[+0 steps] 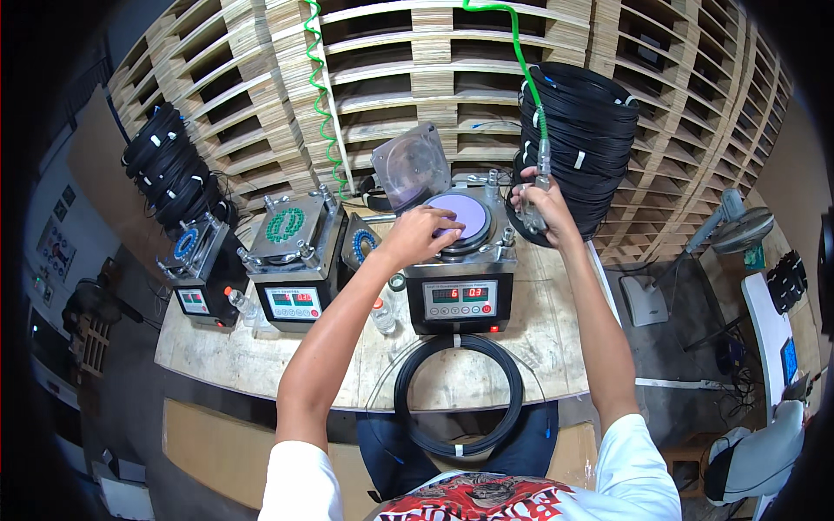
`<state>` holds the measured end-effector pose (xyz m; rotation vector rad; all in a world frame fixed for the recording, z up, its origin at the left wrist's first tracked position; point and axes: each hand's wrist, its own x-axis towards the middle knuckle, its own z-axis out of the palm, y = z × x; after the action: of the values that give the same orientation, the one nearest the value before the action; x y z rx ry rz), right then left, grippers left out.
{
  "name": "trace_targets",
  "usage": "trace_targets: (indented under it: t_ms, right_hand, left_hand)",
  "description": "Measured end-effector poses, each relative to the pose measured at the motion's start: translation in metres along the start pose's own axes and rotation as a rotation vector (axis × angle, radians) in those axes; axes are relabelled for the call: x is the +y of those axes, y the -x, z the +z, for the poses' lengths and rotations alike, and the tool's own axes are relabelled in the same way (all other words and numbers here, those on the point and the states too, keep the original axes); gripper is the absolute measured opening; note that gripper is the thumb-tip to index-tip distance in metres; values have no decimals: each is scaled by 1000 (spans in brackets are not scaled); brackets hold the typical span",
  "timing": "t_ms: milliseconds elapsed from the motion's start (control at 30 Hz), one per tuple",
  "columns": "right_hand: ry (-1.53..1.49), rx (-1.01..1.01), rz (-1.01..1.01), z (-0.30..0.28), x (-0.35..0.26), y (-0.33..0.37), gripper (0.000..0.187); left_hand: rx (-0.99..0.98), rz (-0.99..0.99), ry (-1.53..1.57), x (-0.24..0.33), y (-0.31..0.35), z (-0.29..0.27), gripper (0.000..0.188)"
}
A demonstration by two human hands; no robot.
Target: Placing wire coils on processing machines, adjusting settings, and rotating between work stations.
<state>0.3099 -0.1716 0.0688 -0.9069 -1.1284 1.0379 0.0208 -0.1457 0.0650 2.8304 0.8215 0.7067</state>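
A round purple polishing pad point(465, 210) sits on top of the nearest polishing machine point(419, 306), whose display is lit. My left hand point(415, 236) lies on the pad's left part with its fingers stretched out. Beside the machine's right edge, my right hand point(549, 214) is wrapped round an air blow gun point(544, 165). A green hose point(519, 43) runs up from the gun. Part of the gun is hidden by my fingers. Behind the pad stands a clear lid point(408, 169), tilted up.
Two more machines, one with a green ring of holders point(285, 225) and one with a blue ring point(186, 244), stand left. Small bottles point(383, 318) sit between. A black cable coil point(514, 401) overhangs the front edge. Stacked coils point(599, 113) and wooden pallets point(433, 78) rise behind.
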Motion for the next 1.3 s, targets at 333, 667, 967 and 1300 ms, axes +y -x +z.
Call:
trace_targets:
  t_ms: [333,667,967,1300]
  right_hand:
    - [8,9,-158,18,0,-4,34]
    - [17,-111,-33,39,-43,12,40]
    - [444,-619,98,91,-56,17,47]
    - [899,119,-575,63,33,2,36]
  left_hand:
    - [-32,-14,7,-5,-2,5,33]
    - [-201,-159,228,-16,-8,-5,35]
    - [182,-279,1132,49,-7,-92,59]
    - [392,-392,1031,10,4,-216,33]
